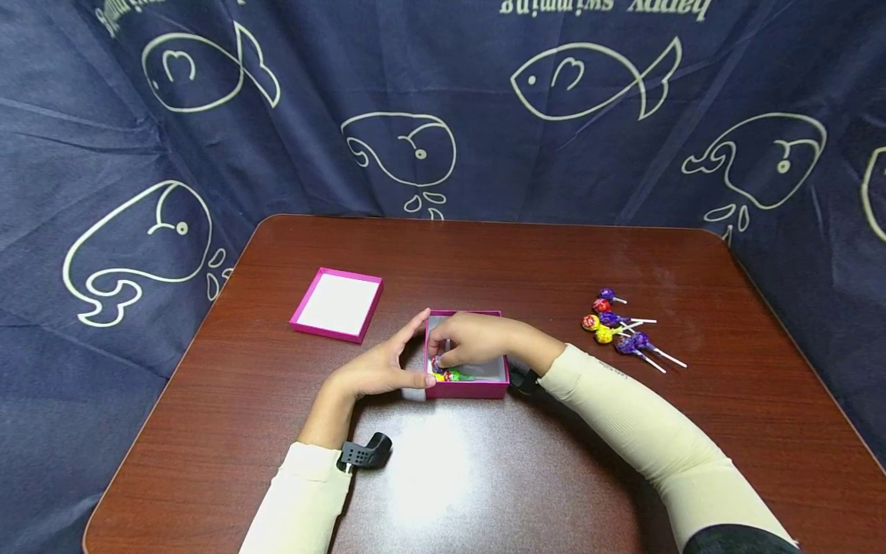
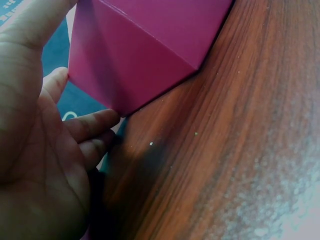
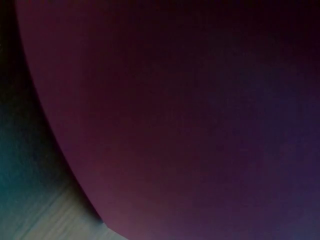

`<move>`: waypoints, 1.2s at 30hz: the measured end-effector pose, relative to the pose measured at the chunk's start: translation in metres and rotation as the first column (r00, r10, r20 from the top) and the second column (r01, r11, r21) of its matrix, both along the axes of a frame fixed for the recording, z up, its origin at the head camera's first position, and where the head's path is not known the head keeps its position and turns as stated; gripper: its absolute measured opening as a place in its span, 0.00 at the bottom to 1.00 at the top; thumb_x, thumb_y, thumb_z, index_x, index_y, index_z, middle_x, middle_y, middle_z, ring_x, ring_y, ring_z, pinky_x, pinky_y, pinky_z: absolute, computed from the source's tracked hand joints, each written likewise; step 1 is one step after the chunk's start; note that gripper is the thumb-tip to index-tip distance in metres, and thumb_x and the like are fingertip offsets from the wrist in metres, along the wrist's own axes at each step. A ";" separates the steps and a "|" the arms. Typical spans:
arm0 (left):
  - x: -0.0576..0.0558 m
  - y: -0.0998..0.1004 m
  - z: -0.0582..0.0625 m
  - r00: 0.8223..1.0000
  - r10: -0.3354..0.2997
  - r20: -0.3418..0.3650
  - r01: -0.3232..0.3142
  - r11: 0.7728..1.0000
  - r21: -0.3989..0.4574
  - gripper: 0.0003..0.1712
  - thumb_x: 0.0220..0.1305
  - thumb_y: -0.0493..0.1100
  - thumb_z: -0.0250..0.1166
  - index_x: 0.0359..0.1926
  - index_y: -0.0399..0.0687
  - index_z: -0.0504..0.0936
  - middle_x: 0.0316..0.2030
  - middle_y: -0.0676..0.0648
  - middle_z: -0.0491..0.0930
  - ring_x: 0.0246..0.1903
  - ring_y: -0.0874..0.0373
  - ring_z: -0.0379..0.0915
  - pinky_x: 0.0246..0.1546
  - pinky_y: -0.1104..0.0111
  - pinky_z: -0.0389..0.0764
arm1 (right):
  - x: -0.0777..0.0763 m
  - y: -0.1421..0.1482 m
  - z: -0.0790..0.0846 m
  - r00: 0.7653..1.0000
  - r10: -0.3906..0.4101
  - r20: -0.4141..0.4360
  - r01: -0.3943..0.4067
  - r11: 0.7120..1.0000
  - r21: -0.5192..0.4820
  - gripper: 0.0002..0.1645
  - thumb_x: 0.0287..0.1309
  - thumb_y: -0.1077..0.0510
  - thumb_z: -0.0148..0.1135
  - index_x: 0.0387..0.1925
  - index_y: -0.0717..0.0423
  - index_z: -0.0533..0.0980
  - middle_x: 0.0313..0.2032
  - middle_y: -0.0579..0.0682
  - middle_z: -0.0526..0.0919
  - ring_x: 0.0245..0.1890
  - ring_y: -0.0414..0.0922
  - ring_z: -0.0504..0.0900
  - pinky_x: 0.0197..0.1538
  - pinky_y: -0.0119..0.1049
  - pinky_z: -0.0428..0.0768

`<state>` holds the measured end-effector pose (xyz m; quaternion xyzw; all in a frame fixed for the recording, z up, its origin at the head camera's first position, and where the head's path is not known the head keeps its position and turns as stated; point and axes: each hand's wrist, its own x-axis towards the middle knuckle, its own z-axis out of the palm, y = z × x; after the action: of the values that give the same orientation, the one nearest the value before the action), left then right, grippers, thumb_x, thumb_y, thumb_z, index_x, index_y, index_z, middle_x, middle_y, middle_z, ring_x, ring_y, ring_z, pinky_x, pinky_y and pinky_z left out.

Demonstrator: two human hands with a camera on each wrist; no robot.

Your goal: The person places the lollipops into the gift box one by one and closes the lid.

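Cream sleeves [image 1: 644, 423] lie nearest the camera, extending over the brown table [image 1: 526, 254] toward the pink box [image 1: 465, 391], the reference point. Left hand [image 1: 379, 369]: thumb and index finger widely spread and straight, touching the box's near-left and far-left corners; the left wrist view shows other fingertips against its lower corner. Right hand [image 1: 477, 338]: inside the box, fingers curled down, thumb and index pinching a purple lollipop [image 1: 438, 365] near the left wall; the right wrist view is too dark to add detail. Grey box floor shows between the fingertips and the right wall. An upturned lid [image 1: 335, 305] sits beyond and left of the box, separated by a gap. Inside the box, a green lollipop [image 1: 460, 375] lies along the near wall, head left, long axis parallel to it. Loose lollipops [image 1: 628, 346] lie well right of the box, heads mostly toward it, visible sticks pointing away.
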<state>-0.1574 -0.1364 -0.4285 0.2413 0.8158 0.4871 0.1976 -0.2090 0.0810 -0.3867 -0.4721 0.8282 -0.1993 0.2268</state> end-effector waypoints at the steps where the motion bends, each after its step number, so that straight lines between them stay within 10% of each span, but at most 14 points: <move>1: 0.000 0.000 0.000 1.000 0.001 0.003 -0.001 1.000 -0.001 0.63 0.55 0.52 0.75 0.80 0.60 0.41 0.76 0.45 0.51 0.74 0.53 0.44 0.72 0.51 0.47 | 0.000 0.000 0.000 1.000 -0.002 0.002 0.002 1.000 0.002 0.03 0.59 0.60 0.65 0.36 0.52 0.81 0.31 0.39 0.80 0.32 0.35 0.75 0.39 0.31 0.76; 36: 0.000 0.000 0.001 1.000 -0.002 0.019 0.002 1.000 0.021 0.64 0.54 0.52 0.76 0.80 0.59 0.41 0.76 0.45 0.52 0.74 0.55 0.44 0.72 0.54 0.46 | 0.000 0.001 0.000 0.998 0.021 -0.058 -0.023 0.999 -0.025 0.03 0.60 0.60 0.63 0.35 0.55 0.81 0.30 0.40 0.80 0.31 0.35 0.75 0.39 0.32 0.76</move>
<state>-0.1578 -0.1360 -0.4275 0.2394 0.8085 0.4977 0.2033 -0.2094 0.0823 -0.3864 -0.4896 0.8266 -0.1935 0.1989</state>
